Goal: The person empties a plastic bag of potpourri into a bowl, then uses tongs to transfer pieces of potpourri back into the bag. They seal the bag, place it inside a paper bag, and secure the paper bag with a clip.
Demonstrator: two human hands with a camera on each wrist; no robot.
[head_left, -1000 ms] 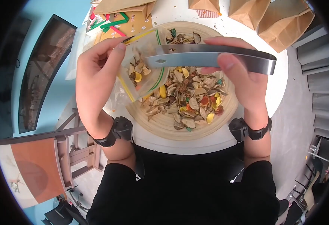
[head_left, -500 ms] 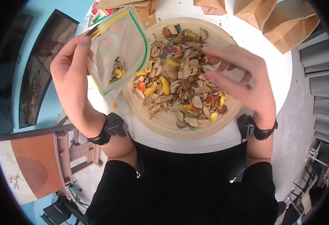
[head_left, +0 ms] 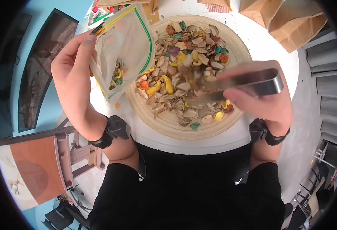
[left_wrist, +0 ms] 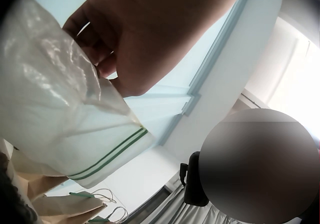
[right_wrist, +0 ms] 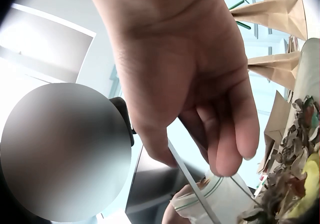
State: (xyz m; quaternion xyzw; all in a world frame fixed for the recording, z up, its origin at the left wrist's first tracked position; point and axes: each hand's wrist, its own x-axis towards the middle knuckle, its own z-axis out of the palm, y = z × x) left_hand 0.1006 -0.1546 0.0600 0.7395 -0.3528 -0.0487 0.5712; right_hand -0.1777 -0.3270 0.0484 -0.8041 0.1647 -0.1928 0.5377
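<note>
My left hand (head_left: 73, 73) pinches the zip-lock bag (head_left: 132, 46) by its edge, holding it spread to the left of the round wooden tray (head_left: 235, 50). A few dried petals and a yellow piece lie inside the bag. My right hand (head_left: 274, 99) grips metal tongs (head_left: 274, 81) between thumb and fingers over the right half of the tray. The tong tips are blurred low among the dried potpourri (head_left: 172, 102), which mixes tan petals with yellow, orange, green and purple bits. In the right wrist view, a tong arm (right_wrist: 192, 184) runs down from the thumb.
Brown paper bags (head_left: 297, 27) stand at the back right of the white table (head_left: 153, 142). Red and green pieces lie in a box (head_left: 99, 16) at the back left. A small orange bit (head_left: 117, 105) sits beside the tray.
My right hand has drawn the tongs away from the bag's mouth, to the right and down into the potpourri. My left hand has moved left with the bag, which now stands tilted.
</note>
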